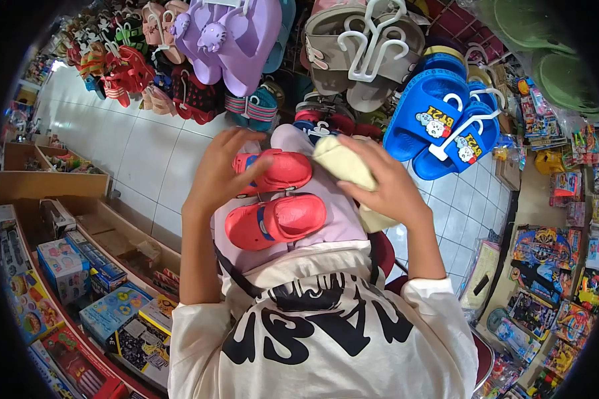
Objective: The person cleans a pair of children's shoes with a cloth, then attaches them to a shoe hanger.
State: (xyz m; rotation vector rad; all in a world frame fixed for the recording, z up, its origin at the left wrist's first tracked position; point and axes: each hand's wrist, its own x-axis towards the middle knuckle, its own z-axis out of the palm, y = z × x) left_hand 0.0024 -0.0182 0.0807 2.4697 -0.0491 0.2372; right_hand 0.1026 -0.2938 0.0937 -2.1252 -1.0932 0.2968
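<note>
Two red children's clogs lie on my lap, side by side. My left hand [223, 169] grips the farther red clog [291, 170], its thumb laid across the shoe. The nearer red clog [296, 218] rests on my pink-clad legs with its opening to the left, touched by neither hand. A folded pale yellow cloth [344, 163] is held in my right hand [382, 186], just right of the farther clog. Part of the cloth hangs below the palm, and the fingertips are slightly blurred.
Purple sandals [239, 40], grey slides [362, 56] and blue slides [439, 120] hang ahead on white hangers. Boxed toys [116, 309] fill a wooden shelf at left. Packaged toys [545, 259] line the right side. White floor tiles [143, 146] show between.
</note>
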